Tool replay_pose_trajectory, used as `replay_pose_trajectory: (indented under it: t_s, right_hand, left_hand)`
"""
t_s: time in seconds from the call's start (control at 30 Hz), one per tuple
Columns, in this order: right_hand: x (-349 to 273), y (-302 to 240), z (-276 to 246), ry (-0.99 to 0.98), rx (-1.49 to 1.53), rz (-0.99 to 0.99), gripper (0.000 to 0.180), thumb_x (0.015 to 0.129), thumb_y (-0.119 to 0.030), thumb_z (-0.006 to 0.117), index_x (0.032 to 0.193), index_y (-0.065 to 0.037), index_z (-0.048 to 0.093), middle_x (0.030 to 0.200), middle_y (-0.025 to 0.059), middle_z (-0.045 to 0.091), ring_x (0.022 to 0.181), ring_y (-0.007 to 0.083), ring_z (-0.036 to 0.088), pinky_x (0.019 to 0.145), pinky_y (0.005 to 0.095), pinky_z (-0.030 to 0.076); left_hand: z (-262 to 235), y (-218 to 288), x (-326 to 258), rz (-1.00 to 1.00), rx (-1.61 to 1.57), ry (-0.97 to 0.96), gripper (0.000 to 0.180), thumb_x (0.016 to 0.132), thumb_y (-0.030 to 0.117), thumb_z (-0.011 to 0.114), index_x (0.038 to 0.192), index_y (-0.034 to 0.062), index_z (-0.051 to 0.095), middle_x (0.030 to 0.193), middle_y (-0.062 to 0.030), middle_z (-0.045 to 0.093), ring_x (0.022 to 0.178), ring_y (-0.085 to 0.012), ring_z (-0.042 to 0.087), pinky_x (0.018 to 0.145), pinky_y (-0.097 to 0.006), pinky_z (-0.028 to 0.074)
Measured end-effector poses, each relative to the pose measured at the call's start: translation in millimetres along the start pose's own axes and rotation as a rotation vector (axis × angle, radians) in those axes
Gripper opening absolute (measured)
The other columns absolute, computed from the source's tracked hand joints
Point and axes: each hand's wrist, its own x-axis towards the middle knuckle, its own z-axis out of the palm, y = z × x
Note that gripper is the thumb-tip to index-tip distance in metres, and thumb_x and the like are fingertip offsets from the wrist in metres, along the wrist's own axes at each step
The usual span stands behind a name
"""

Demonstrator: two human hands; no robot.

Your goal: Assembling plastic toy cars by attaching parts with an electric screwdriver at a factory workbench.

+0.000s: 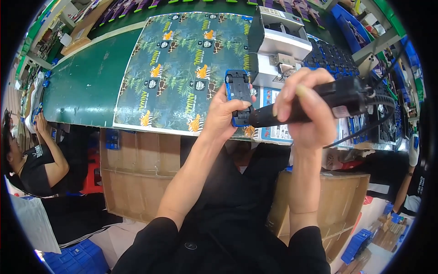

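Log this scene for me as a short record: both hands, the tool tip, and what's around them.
Left hand: grips a blue toy car, black underside up
Right hand: grips a corded black power screwdriver
Tool tip: at the car's near end; contact unclear
Under the car: animal-print sheet on a green table
Beyond right hand: grey box-shaped machine
Below table: cardboard boxes

Workshop interior. A long green-topped workbench (84, 89) crosses the scene, with a green-edged rack (391, 17) at far right. Brown cardboard boxes (139, 185) stand below its near edge, left and right; a red plastic stool (92, 176), left; blue plastic crates (75, 259) and pale floor (120, 238), near.
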Motion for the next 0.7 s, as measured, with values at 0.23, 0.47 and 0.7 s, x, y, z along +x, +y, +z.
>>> replay_pose_trajectory:
  t_s: [0.23, 0.47, 0.7]
  right_hand:
    - [8.4, 4.8, 14.6, -0.134, 0.147, 0.12, 0.019, 0.073, -0.005, 0.074, 0.077, 0.0, 0.056, 0.069, 0.0103, 0.061, 0.055, 0.0128, 0.056, 0.051, 0.025, 0.044]
    - [16.5, 17.3, 11.9, -0.392, 0.121, -0.037, 0.022, 0.07, -0.004, 0.068, 0.08, 0.0, 0.049, 0.068, 0.0122, 0.054, 0.046, 0.0156, 0.051, 0.044, 0.0266, 0.045]
    - [14.2, 9.3, 15.5, -0.329, 0.127, 0.074, 0.022, 0.069, -0.004, 0.07, 0.078, 0.002, 0.05, 0.069, 0.0154, 0.055, 0.046, 0.0156, 0.051, 0.043, 0.0262, 0.045]
  left_hand:
    - [2.0, 10.5, 1.5, -0.172, -0.096, 0.033, 0.036, 0.087, 0.001, 0.063, 0.122, 0.0003, 0.055, 0.105, -0.0114, 0.064, 0.091, -0.0204, 0.067, 0.081, -0.038, 0.057]
    - [3.8, 17.5, -0.8, -0.191, -0.094, 0.0, 0.036, 0.087, 0.001, 0.061, 0.123, 0.0004, 0.055, 0.107, -0.0121, 0.064, 0.092, -0.021, 0.066, 0.083, -0.038, 0.057]
    - [-7.6, 10.3, 7.6, -0.242, -0.198, -0.114, 0.036, 0.087, 0.001, 0.06, 0.123, 0.0006, 0.055, 0.108, -0.0121, 0.065, 0.096, -0.0226, 0.066, 0.086, -0.04, 0.056]
